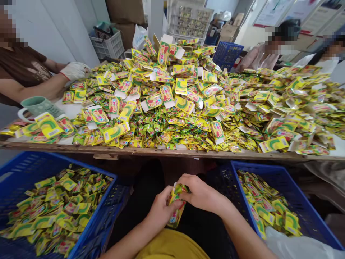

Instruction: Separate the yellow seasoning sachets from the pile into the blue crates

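Low over my lap, my left hand [163,205] is closed around a small yellow-and-green printed carton [176,215], which stands tilted with its upper end toward the table. My right hand [199,192] is bent over that upper end, its thumb and fingers pinching a small shiny green-and-yellow packet [183,188] at the carton's mouth. How far the packet sits inside is hidden by my fingers. Ahead, a heap of loose packets [161,126] lies along the table's near side, with many similar cartons [167,95] piled on and behind it, some with flaps up.
Blue crates of cartons stand at my left [93,217] and right [309,205]. The wooden table edge [172,153] runs across in front. A green mug [40,106] sits at the left. One co-worker's gloved hand [74,71] reaches the pile; two other people sit at the right.
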Available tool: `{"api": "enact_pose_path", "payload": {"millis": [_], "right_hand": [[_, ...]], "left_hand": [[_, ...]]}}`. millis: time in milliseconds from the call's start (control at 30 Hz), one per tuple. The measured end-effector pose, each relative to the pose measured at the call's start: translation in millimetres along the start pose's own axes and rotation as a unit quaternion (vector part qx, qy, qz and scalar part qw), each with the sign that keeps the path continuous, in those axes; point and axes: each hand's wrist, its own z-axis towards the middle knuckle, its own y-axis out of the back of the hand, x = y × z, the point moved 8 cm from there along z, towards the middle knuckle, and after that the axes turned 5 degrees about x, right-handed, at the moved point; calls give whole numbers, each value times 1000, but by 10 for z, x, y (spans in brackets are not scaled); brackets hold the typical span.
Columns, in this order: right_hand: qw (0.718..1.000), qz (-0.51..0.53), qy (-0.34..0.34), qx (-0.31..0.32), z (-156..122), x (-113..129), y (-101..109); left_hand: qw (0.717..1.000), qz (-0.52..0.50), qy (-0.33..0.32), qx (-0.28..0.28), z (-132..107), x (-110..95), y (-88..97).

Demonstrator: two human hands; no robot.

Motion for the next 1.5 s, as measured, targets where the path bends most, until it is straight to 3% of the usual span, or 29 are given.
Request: {"api": "enact_pose_path", "payload": {"millis": [133, 200, 267, 433, 667, 833, 1000, 1100, 1200, 1267, 1333, 1400, 1500], "right_hand": [[987, 162, -11, -15, -54, -83, -24], [989, 137, -16, -62, -66, -125, 10], [993, 67, 21, -97, -75, -74, 23], [990, 3, 70, -121, -113, 28, -32], [994, 36, 90, -56, -100, 118, -15], [994, 26, 90, -61, -77, 125, 42], [995, 9, 94, -44, -100, 76, -52], [995, 10, 93, -42, -154, 13, -117], [989, 110, 83, -43, -232, -98, -180], [970, 210, 42, -113, -302, -255, -150], [927, 330, -27, -179, -367, -457, -198], [871, 454, -82, -167, -359, -568, -403], [797, 586, -111, -93, -260, -528, -716]], "left_hand": [[996, -74, 26, 32, -69, -35, -17], [997, -69, 29, 36, -101, -72, -19], [998, -49, 22, 32, -128, -105, -10], [999, -32, 29, 15, -168, -104, 8], [985, -143, 73, -67, -179, -191, -4], [983, -152, 98, -38, -150, -227, -110], [983, -124, 132, -43, -166, -107, -65], [987, -122, 101, -8, -164, -146, -51], [994, -84, 66, 35, -181, -216, -50], [992, -99, 67, 41, -201, -221, -47], [984, -159, 77, 24, -215, -210, -32], [970, -227, 87, 13, -213, -205, -29], [950, -284, 126, 26, -196, -176, -54]]}}
